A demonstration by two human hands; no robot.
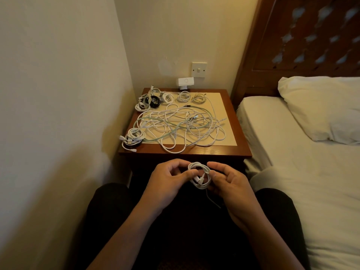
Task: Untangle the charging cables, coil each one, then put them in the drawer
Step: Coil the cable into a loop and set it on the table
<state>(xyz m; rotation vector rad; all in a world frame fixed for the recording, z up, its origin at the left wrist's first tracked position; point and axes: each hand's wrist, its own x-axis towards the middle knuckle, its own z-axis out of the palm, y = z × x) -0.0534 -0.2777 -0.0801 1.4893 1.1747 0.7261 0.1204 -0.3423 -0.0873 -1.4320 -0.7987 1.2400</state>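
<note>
**Holding a coiled white cable (200, 177) between both hands, just short of the worktop (185, 152)**

I see the coil as a small bundle of loops held in the air in front of the worktop's near edge, above my dark-clothed lap. My left hand (167, 180) has its fingers (175, 163) curled, with the thumb pinching the coil's left side. My right hand (228, 184) grips the coil's right side, with its forefinger arched over the top loop and its thumb pressed against the strands. The cable's plugs sit inside the loops. A thin loose tail (212, 201) hangs down from the coil toward my lap.

Beyond the hands, a loose tangle of cables (181, 125) sprawls over the middle of the worktop. Most are white, and one pale green cable (148, 118) threads through them. One white loop reaches the front rim. A wound white bundle (133, 138) lies at the front left corner. At the back left is a cluster of coiled white cables (161, 96) with a black coil (154, 101) among them. Along the back edge to their right sit a small white coil (183, 96) and a beige coil (198, 98), side by side but apart.

On the wall behind the worktop are a light switch (198, 69) and, just below it, a small white box (186, 81). To the right a bed (292, 152) with a white pillow (321, 106) stands against a carved wooden headboard (303, 36).
</note>
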